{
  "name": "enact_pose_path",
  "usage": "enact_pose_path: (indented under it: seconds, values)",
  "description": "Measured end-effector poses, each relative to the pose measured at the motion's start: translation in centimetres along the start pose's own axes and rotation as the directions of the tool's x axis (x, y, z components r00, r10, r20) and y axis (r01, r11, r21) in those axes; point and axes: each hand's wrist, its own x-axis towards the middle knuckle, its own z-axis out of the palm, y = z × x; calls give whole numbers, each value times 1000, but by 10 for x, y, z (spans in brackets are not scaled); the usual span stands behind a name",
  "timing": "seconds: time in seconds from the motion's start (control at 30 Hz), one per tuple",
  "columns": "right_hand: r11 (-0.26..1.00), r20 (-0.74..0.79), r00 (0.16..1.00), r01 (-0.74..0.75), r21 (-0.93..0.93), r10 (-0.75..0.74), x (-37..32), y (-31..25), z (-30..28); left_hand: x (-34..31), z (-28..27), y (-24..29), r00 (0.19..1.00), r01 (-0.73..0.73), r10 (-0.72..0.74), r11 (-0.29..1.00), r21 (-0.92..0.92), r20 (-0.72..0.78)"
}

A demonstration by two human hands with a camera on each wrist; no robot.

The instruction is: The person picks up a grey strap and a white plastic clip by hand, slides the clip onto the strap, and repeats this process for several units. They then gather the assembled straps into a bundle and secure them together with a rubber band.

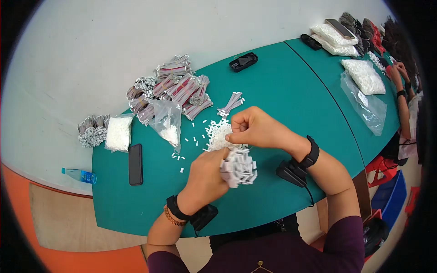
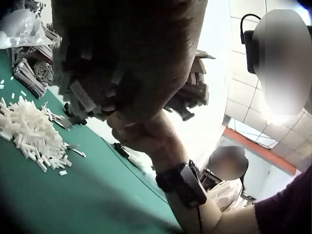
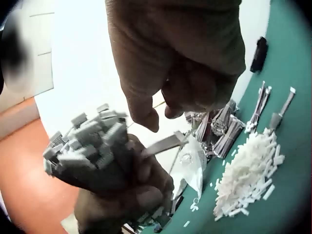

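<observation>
My left hand (image 1: 205,175) grips a thick bundle of flat ribbon cables (image 1: 239,168) with white end connectors, which fan out from the fist. In the right wrist view, a single flat strip (image 3: 165,145) sticks out sideways at the left thumb. Just above it is my right hand (image 1: 259,128), its fingers curled. Its thumb and forefinger tips stand slightly apart in the right wrist view, with nothing visible between them. Beyond both hands lies a heap of small white tubes (image 3: 248,170), partly hidden by them in the head view.
Tied cable bundles (image 1: 184,88), a clear bag (image 1: 166,118) of white pieces, a sealed bag (image 1: 119,133) and a black phone (image 1: 135,164) lie on the green table (image 1: 159,204). A few loose cables (image 1: 231,104) lie behind the heap. Another person's hands (image 1: 400,73) work at far right.
</observation>
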Motion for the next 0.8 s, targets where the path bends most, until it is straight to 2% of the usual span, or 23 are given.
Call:
enact_pose_path:
  seconds: [0.07,0.13,0.2,0.3,0.4,0.5,0.6,0.7,0.8]
  values:
    - [1000,18,1000,-16,20,15,4,7,2,-1,-3,-2,998,47,-58,928,-368,-18]
    - [997,37,999,-21,73,19,5,6,4,-2,-3,-5,997,1,-11,990,-141,-71]
    - [988,68,998,-26,151,16,5,2,4,-4,-2,-7,996,-25,35,991,128,-82]
    - [968,26,998,56,243,-64,2,-2,7,-3,1,-5,991,-50,72,980,194,-110]
    - [977,26,994,95,188,-102,1,-4,3,-9,5,-1,999,19,-11,984,177,-45]
    - [960,50,984,153,234,-169,-3,-8,10,-11,7,-2,995,-44,55,989,139,-78]
    - [986,161,981,89,142,-112,-14,-28,3,-10,2,-1,997,-37,48,987,158,-62]
    - [991,315,945,118,-66,-91,-19,-28,4,-12,7,-8,984,-178,172,942,285,49]
    - [990,381,923,99,-104,-52,-22,-28,3,-13,8,-7,987,-155,141,957,246,70]
